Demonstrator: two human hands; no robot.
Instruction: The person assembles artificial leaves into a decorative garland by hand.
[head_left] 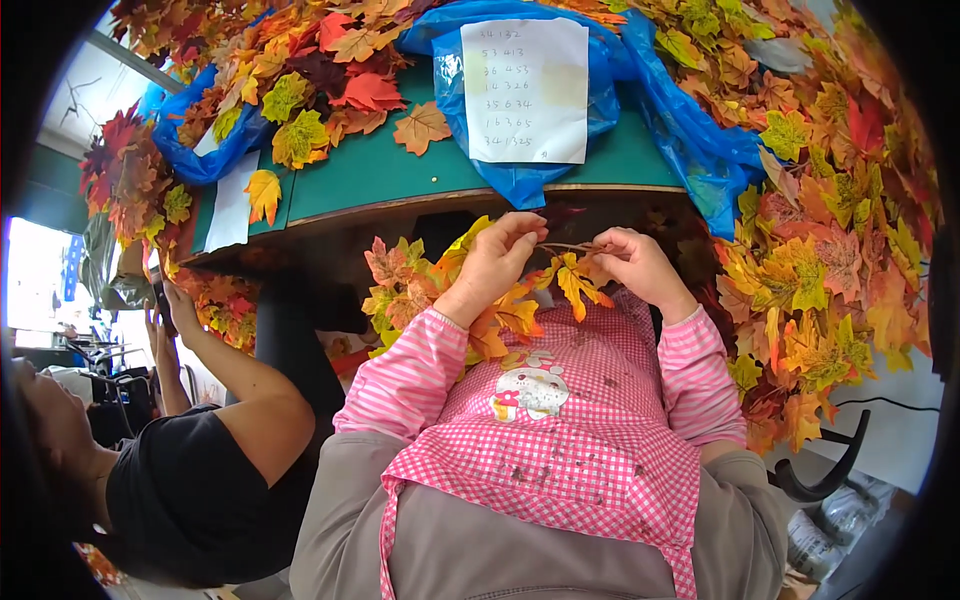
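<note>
Between my two hands runs a thin brown stem of an artificial maple leaf garland, with yellow and orange leaves hanging from it. My left hand is closed in a pinch on the stem's left part, fingertips near the table edge. More yellow, orange and pinkish leaves spread below and left of that hand. On the other side, my right hand pinches the stem between thumb and fingers. Both hands are above my lap, in front of a pink checked apron. The exact grip points are partly hidden by the fingers.
A green table stands ahead, bearing blue plastic bags and a handwritten paper sheet. Heaps of autumn leaves hang at the right and lie at the far left. Beside me on the left sits a person in black.
</note>
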